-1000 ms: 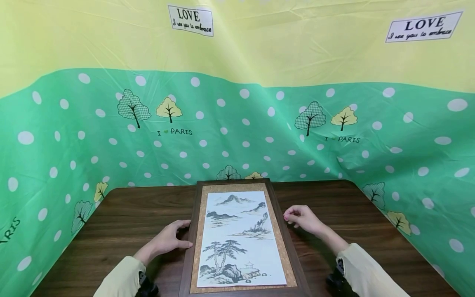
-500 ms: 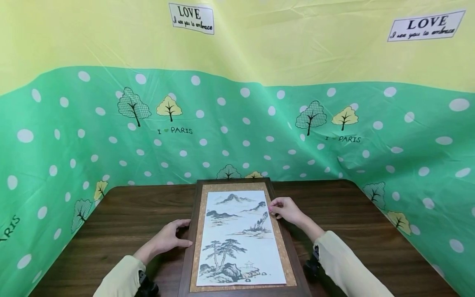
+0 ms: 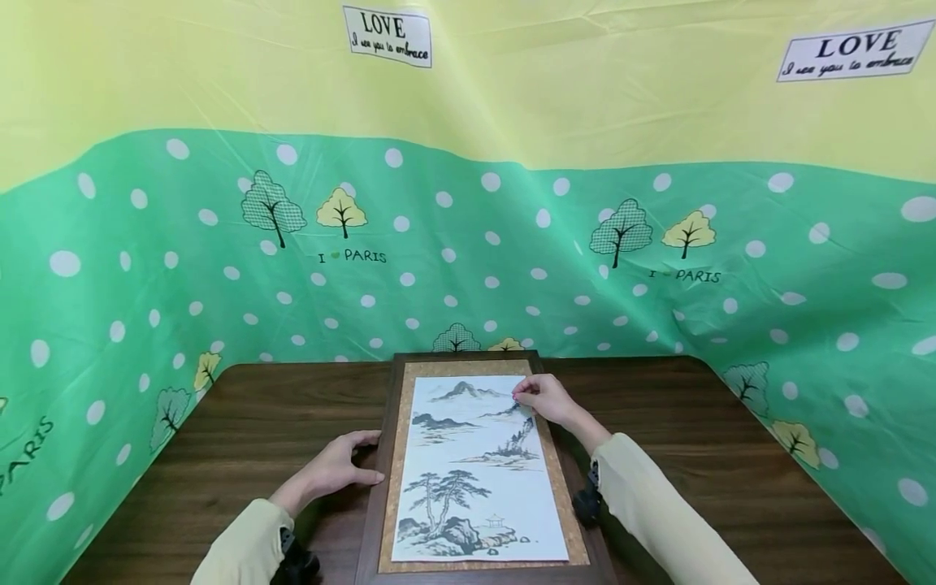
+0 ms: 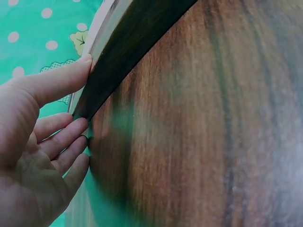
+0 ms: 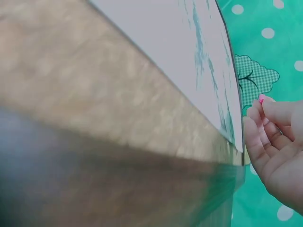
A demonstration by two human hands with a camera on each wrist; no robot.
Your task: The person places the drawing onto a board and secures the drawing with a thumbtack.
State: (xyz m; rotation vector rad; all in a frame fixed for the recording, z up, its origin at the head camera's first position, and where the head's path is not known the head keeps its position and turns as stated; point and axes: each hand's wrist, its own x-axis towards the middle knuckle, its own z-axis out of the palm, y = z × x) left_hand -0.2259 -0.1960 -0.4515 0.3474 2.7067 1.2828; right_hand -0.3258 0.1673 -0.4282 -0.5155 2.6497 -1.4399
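A framed ink landscape lies flat on the dark wooden table (image 3: 278,414); its dark frame (image 3: 377,504) surrounds a cork-coloured mat and white paper (image 3: 475,463). My left hand (image 3: 371,460) rests against the frame's left side. In the left wrist view the thumb (image 4: 61,80) lies on the top edge and the fingers (image 4: 71,137) touch the dark side wall (image 4: 128,52). My right hand (image 3: 522,398) hovers over the paper's upper right part, fingers loosely curled. In the right wrist view the right hand (image 5: 265,106) sits just beside the paper (image 5: 189,56) and nothing shows between its fingers.
A green dotted cloth (image 3: 468,244) with trees and a yellow upper band walls in the table on the left, back and right. Bare table top lies on both sides of the frame. Dark wrist mounts show under both sleeves.
My right hand moved from the table right of the frame up and left, onto the painting's upper right area. The left hand stayed on the frame's left edge.
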